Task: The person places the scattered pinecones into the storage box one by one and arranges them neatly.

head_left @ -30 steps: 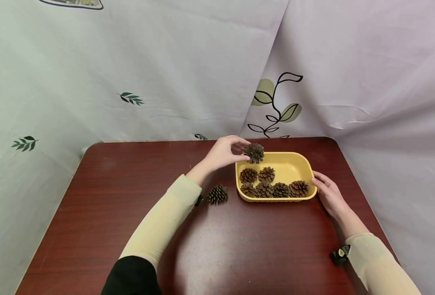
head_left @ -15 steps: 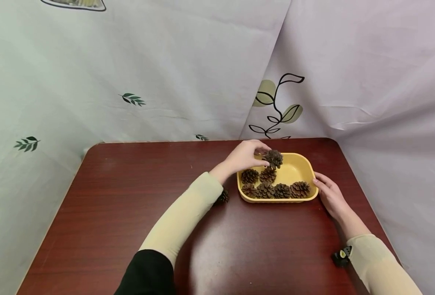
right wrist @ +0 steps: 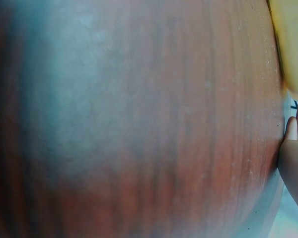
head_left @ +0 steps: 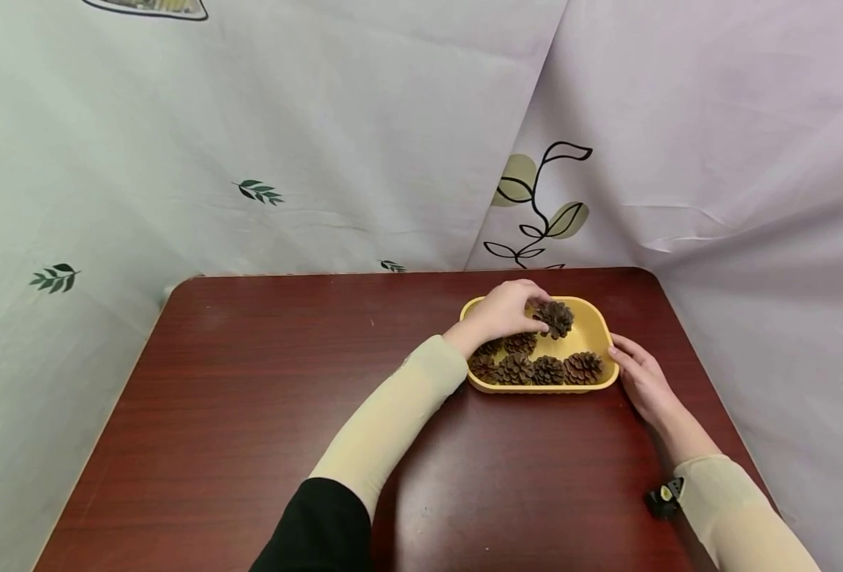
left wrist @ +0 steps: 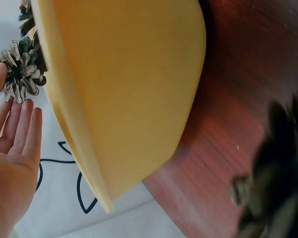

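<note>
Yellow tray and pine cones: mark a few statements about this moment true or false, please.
1. The left hand pinches a pine cone over the yellow tray. True.
2. The right hand holds a pine cone. False: it rests at the tray's right end and holds nothing.
3. The tray sits on a dark red wooden table. True.
4. The tray is empty apart from the held cone. False: several cones lie along its near side.

A dark red-brown wooden table with rounded corners is seen. It is backed by pale fabric curtains printed with green leaf sprigs.
</note>
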The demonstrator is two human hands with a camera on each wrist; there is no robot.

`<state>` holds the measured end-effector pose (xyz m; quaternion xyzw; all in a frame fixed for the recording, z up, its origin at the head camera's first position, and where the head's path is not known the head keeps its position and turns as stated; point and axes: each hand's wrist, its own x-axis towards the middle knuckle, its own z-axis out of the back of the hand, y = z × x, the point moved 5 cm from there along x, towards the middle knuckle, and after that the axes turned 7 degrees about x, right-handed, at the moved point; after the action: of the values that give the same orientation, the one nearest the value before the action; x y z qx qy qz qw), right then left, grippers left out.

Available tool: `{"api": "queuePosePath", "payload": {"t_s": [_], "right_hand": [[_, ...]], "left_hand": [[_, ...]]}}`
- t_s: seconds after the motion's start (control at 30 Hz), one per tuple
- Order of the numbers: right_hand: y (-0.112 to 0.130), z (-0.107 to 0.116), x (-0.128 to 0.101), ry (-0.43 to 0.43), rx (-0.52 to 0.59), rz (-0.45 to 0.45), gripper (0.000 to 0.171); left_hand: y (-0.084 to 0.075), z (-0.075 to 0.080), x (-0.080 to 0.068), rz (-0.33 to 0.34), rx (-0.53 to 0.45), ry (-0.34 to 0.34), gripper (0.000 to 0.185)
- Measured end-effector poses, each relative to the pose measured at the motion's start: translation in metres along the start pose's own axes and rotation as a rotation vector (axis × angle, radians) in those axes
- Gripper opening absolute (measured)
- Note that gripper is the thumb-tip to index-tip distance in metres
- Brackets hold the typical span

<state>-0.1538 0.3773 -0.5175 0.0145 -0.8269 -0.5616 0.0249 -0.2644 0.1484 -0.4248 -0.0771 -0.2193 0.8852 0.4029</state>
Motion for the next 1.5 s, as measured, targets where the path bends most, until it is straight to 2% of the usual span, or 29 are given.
{"api": "queuePosePath", "payload": {"t_s": [0.47, 0.97, 1.33, 1.5], "right_hand": [[0.000, 0.000, 0.000, 0.000, -0.001, 0.007, 0.037], [0.001, -0.001, 0.001, 0.000, -0.013, 0.009, 0.035], [0.001, -0.001, 0.000, -0.005, -0.013, -0.003, 0.036], [0.000, -0.001, -0.001, -0.014, -0.017, -0.015, 0.037]], "left_hand": [[-0.014, -0.021, 0.011, -0.043, 0.161, 0.076, 0.050], [-0.007, -0.030, 0.009, -0.057, 0.186, 0.079, 0.047], [-0.007, -0.032, 0.010, -0.072, 0.272, 0.129, 0.046], [-0.004, -0.036, 0.010, -0.072, 0.247, 0.131, 0.047]]}}
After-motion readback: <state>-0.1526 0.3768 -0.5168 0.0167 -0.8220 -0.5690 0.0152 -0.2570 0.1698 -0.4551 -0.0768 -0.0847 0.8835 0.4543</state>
